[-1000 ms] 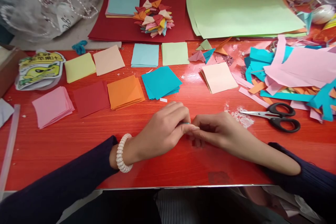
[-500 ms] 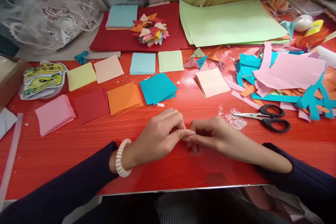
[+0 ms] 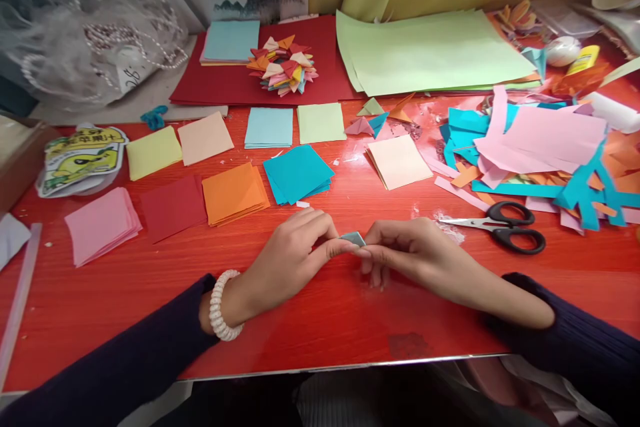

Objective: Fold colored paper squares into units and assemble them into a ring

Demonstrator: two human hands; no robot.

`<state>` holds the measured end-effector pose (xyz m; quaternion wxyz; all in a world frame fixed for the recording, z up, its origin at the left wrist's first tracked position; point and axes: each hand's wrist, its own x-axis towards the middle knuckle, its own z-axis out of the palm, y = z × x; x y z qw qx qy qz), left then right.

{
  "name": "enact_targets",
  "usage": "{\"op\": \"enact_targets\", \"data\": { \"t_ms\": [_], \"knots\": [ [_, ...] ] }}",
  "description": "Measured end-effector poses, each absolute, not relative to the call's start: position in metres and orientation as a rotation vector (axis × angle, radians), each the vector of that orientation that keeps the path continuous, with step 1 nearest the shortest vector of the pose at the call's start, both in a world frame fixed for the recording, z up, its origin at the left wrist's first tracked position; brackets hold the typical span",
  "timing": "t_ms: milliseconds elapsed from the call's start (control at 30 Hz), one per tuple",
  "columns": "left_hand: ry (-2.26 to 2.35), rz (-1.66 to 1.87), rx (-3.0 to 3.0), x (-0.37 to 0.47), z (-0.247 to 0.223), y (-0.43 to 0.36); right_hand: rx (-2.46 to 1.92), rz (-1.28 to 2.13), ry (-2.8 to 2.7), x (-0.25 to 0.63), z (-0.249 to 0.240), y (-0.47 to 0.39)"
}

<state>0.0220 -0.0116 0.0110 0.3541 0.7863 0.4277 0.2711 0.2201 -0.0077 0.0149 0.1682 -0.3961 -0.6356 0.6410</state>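
Observation:
Between my two hands is a small folded piece of pale blue-grey paper (image 3: pixel 353 238), pinched at both ends above the red table (image 3: pixel 310 320). My left hand (image 3: pixel 300 257), with a cream coiled band at its wrist, grips it with thumb and fingers closed. From the other side my right hand (image 3: pixel 415 250) pinches it between thumb and index finger; its lower fingers curl below. Most of the paper is hidden by fingertips. Just beyond the hands lie a teal paper stack (image 3: pixel 299 173) and an orange paper stack (image 3: pixel 234 193). Black-handled scissors (image 3: pixel 505 223) rest to the right.
More square paper stacks, pink (image 3: pixel 103 223), red (image 3: pixel 174 207) and cream (image 3: pixel 400 161), lie around. A ring of folded paper points (image 3: pixel 283 65) sits at the back on red sheets. Paper scraps (image 3: pixel 543 133) pile at right. Small folded triangles (image 3: pixel 361 125) lie near the middle.
The folded pale paper has come into sight between my fingertips, where it was hidden before. Both hands have shifted slightly, and the whole view has tilted a little.

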Motion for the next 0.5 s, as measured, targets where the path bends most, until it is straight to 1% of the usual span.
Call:
{"op": "enact_targets", "data": {
  "t_ms": [167,300,500],
  "knots": [
    [1.109,0.76,2.042,0.0211,0.0102,-0.0142,-1.12,1.839,-1.827,0.2209,0.016,-0.0067],
    [1.113,0.72,1.968,0.0203,0.0085,-0.0154,-1.123,1.879,-1.801,0.2212,0.0186,-0.007],
    [1.131,0.689,1.87,0.0202,0.0099,-0.0132,-1.142,1.818,-1.823,0.2241,0.0194,-0.0036]
  ]
}}
